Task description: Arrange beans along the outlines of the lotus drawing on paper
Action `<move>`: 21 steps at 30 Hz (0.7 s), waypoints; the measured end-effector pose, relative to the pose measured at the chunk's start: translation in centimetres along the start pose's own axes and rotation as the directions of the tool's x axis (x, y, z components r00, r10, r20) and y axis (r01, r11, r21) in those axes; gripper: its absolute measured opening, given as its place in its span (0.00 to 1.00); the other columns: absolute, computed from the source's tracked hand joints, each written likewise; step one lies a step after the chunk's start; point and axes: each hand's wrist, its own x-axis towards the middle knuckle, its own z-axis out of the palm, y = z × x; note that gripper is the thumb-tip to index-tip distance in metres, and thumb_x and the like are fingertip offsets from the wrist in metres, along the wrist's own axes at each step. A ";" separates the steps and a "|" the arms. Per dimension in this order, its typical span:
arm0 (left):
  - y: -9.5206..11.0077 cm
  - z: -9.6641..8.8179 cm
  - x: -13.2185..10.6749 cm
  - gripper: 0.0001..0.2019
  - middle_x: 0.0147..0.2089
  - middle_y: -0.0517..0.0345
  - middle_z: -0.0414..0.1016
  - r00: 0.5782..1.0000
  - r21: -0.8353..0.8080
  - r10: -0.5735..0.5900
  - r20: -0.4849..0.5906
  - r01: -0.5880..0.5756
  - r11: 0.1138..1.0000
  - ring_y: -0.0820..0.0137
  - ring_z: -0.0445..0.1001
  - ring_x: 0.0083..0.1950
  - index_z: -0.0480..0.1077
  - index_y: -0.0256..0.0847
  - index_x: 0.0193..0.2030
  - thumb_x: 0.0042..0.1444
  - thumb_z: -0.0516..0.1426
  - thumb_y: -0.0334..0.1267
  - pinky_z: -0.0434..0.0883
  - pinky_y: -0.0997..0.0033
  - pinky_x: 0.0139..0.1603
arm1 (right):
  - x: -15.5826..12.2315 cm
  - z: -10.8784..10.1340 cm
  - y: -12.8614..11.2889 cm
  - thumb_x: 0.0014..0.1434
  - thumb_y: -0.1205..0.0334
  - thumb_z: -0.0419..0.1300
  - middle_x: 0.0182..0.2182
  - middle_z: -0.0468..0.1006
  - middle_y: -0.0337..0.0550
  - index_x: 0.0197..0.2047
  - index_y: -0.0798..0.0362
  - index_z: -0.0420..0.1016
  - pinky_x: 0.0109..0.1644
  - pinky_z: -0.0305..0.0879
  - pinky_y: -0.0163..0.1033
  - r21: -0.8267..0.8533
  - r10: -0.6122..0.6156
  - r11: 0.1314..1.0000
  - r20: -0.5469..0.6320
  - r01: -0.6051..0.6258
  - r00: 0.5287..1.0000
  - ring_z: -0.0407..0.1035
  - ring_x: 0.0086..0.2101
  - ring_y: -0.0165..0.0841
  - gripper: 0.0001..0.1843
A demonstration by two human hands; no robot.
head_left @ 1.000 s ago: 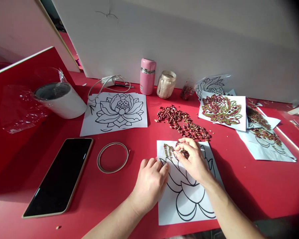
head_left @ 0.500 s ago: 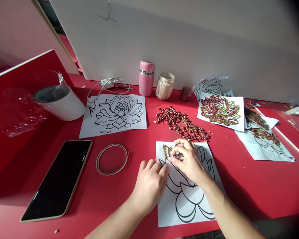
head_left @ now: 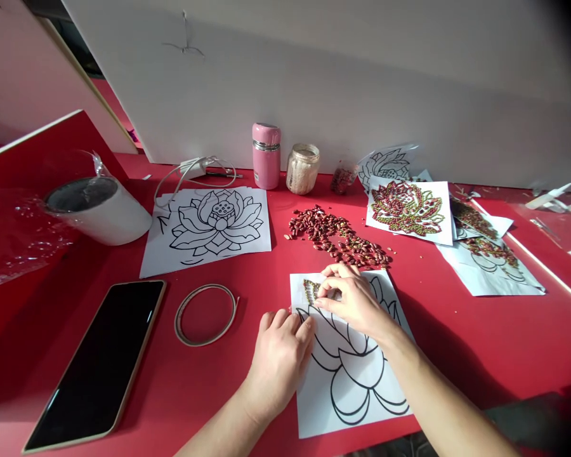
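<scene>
A white sheet with a black lotus outline (head_left: 361,368) lies in front of me on the red table. Small green and brown beans (head_left: 309,292) line part of the drawing near its top left corner. Just beside those beans, my right hand (head_left: 349,298) is closed in a pinch low over the paper; whatever sits between the fingertips is too small to make out. My left hand (head_left: 280,355) rests at the sheet's left edge with curled fingers, their tips hidden underneath. Beyond the sheet spreads a loose heap of red beans (head_left: 323,228) mixed with smaller green ones.
On the left are a phone (head_left: 95,368), a tape ring (head_left: 177,322), a roll of clear film (head_left: 118,216) and printed lotus sheets (head_left: 247,244). A pink flask (head_left: 266,158) and a jar (head_left: 302,170) stand behind. Bean-covered lotus pictures (head_left: 406,209) lie at right.
The camera view has shifted slightly, so the table items sit a little further left. Both hands keep nearly the same places on the sheet, the right one still pinching by the bean line.
</scene>
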 end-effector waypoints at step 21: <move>0.4 0.0 -0.3 0.10 0.28 0.57 0.66 0.997 0.136 0.074 -0.039 -0.068 0.988 0.70 0.61 0.31 0.69 0.40 0.40 0.58 0.47 0.33 0.57 0.67 0.35 | 0.8 -4.7 5.2 0.51 0.56 0.56 0.36 0.71 0.44 0.35 0.53 0.69 0.41 0.63 0.39 0.322 0.125 0.946 -0.457 0.033 0.881 0.65 0.36 0.31 0.10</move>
